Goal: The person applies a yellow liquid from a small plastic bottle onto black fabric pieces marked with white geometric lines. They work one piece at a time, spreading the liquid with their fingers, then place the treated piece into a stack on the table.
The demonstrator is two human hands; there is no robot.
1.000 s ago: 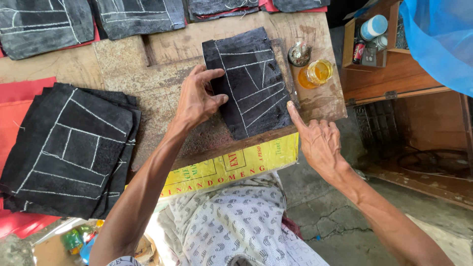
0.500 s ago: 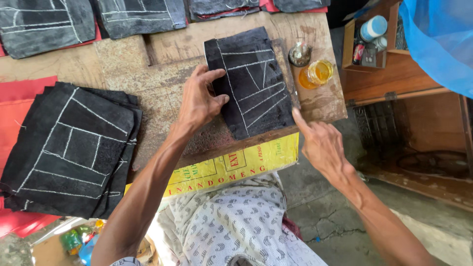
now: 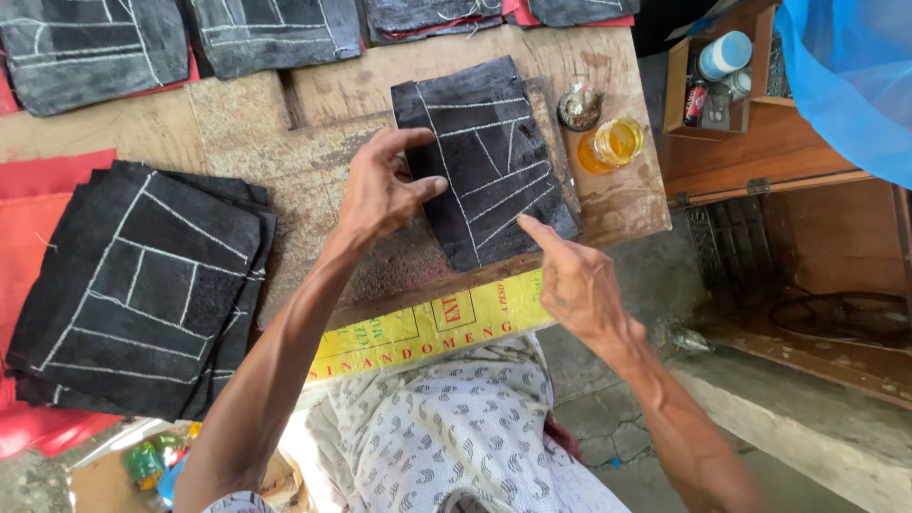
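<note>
Black cloth with chalky white lines, that's what I've got dead centre: one dark fabric panel (image 3: 489,161) lying flat on the worn wooden table (image 3: 313,114), its lower edge near the table's front edge. The left hand (image 3: 385,190) rests on the panel's left edge, fingers curled loosely and thumb laid onto the cloth, pressing rather than gripping, nothing closed inside it. The right hand (image 3: 575,285) comes in from the lower right with its index finger stretched out, the tip touching the panel's lower right part on one of the slanted white lines; the other fingers are folded in, holding nothing.

To the left I see a stack of marked black panels (image 3: 142,285) sitting on red fabric (image 3: 38,228), well apart from the hands. Along the far edge of the table there are more dark marked pieces (image 3: 275,33) in a row. Just beside the panel's right edge stands a small glass of yellow liquid (image 3: 617,142) and a little metal lid (image 3: 578,104) behind it. A yellow printed strip (image 3: 427,328) hangs along the table's front edge, above my patterned garment (image 3: 446,437). Off to the right, a wooden box (image 3: 760,142) with small containers inside, and blue plastic sheeting (image 3: 845,76) in the corner.
</note>
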